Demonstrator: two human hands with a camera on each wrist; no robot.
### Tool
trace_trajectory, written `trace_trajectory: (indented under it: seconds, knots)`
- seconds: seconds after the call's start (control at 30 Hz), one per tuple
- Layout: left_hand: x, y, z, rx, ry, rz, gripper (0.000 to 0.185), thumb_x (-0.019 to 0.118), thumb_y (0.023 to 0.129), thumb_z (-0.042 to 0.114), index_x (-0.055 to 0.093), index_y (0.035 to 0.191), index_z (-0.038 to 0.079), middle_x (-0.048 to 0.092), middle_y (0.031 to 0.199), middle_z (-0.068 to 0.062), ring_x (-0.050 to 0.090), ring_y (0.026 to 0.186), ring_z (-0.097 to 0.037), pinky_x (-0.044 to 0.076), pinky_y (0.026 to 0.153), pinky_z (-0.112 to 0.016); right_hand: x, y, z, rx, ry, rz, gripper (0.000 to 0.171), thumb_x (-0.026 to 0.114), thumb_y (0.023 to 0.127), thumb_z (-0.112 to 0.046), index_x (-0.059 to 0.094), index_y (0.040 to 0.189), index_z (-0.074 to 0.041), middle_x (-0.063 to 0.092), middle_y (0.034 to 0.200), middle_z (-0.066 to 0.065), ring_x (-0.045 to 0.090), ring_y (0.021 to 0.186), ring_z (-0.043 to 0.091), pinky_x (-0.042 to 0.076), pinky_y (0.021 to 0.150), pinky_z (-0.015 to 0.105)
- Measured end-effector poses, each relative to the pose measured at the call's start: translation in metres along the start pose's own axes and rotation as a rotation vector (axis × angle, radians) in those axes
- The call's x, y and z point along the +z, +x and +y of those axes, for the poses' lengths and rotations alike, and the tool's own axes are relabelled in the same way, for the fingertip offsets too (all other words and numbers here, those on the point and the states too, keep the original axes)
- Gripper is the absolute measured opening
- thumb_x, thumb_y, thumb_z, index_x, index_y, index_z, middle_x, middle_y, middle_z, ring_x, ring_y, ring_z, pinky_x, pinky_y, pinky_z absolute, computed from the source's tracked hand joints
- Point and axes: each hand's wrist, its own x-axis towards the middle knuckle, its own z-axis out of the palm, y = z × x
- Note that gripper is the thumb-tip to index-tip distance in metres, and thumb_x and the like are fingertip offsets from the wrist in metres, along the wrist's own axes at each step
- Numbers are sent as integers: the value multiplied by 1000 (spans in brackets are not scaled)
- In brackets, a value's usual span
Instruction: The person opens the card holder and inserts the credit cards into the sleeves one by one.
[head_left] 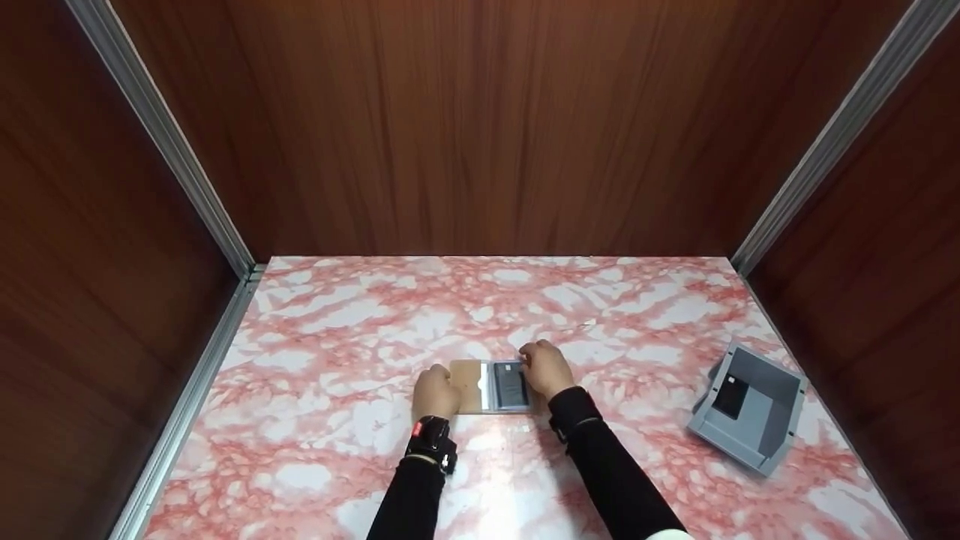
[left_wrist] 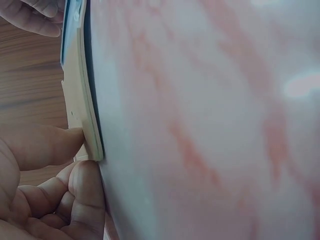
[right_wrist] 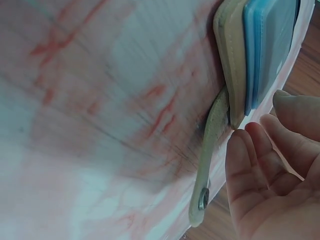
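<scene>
Left hand [head_left: 435, 391] sits at the left edge of the tan card wallet [head_left: 471, 386], thumb and curled fingers [left_wrist: 85, 185] pinching that edge and pinning it flat on the pink marble table [head_left: 337, 405]. Wallet lies open, mid-table, between the two hands. Its right half carries clear sleeves with a dark card [head_left: 511, 386] on top, blue sleeve edges visible in the right wrist view. A snap strap [right_wrist: 207, 165] hangs off the wallet's near edge.

Right hand [head_left: 546, 367] is at the wallet's right edge, fingers [right_wrist: 250, 150] loosely open and nearly straight, tips just touching the edge, holding nothing.

Far right: grey bin [head_left: 750, 409], well apart from the hands, with another dark card [head_left: 730, 396] inside.

Progress, my read: wallet open and steadied, one card already in the bin, and at least one card not yet out of the sleeves. Roughly mid-job.
</scene>
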Motion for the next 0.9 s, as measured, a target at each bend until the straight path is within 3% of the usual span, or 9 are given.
trace_trajectory:
  seconds: [0.23,0.9]
  knots:
    - [-1,-1,-1,39,-3,30,18,62,72,-3,65,90,-3,63,82,-17,63,82,-38,50,77,-48,2,0,0,-17,-14,3,18,78,80,-6,71,96,0,62,86,15,63,84,39,51,81,48]
    - [0,-2,-1,25,-17,23,22,63,73,-2,67,94,-4,64,86,-18,64,84,-38,50,78,-48,4,0,1,-18,-30,0,11,76,81,-5,72,91,-2,62,86,13,62,83,38,51,80,48]
